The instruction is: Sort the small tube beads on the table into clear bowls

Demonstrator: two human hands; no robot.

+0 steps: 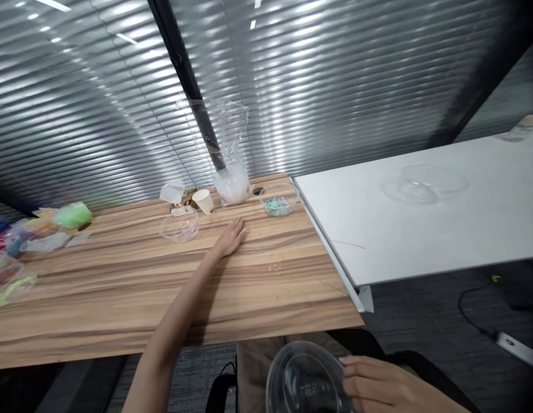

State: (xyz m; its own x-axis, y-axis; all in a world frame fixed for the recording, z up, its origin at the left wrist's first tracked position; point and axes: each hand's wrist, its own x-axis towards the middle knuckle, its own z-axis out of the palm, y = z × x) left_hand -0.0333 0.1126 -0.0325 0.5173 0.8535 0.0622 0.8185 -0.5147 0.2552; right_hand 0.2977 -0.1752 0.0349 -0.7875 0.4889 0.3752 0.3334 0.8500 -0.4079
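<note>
My left hand (232, 236) lies on the wooden table with its fingers stretched out, holding nothing. Low in the view, over my lap, my right hand (372, 381) grips the rim of a clear plastic bowl (307, 381). Beyond my left hand are a paper cup (203, 201) and a plastic bag with whitish contents (232, 182). A clear bowl with blue-green bits (278, 205) sits to the right of them. Another clear bowl (180, 226) is left of my left hand. Small clear bits (275, 267) lie on the wood.
Colourful bagged material (43, 226) is at the far left of the wooden table (120, 310). A white table (421, 229) adjoins it on the right, bearing clear round plastic pieces (421, 186). A power strip (519, 349) lies on the floor. Blinds rise behind.
</note>
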